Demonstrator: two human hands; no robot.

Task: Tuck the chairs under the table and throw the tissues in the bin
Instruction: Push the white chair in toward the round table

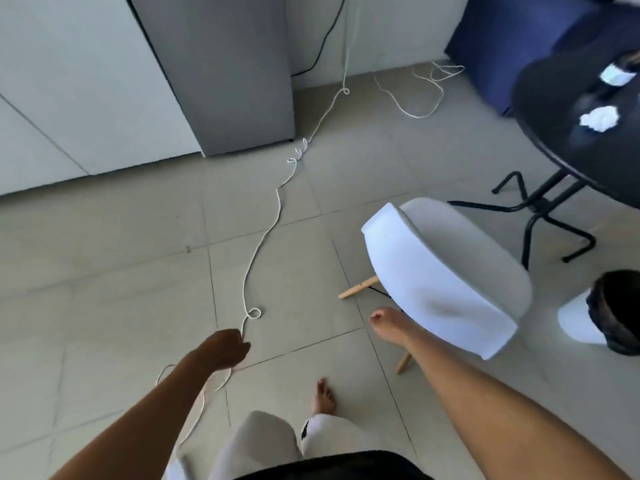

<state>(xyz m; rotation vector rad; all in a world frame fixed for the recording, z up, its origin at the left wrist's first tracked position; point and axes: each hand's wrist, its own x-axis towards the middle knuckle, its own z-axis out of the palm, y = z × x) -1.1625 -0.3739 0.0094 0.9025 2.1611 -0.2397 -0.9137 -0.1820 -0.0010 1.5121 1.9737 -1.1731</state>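
Note:
A white chair with wooden legs stands on the tiled floor, its back turned toward me, a short way left of the round black table. A crumpled white tissue lies on the tabletop. My right hand hangs just left of the chair back, fingers curled, not touching it. My left hand is closed in a loose fist above the floor and holds nothing I can see. A white bin with a dark liner sits at the right edge.
A long white cord trails across the floor from the wall to near my left hand. A grey cabinet stands at the back, a dark blue seat behind the table. My bare foot is below.

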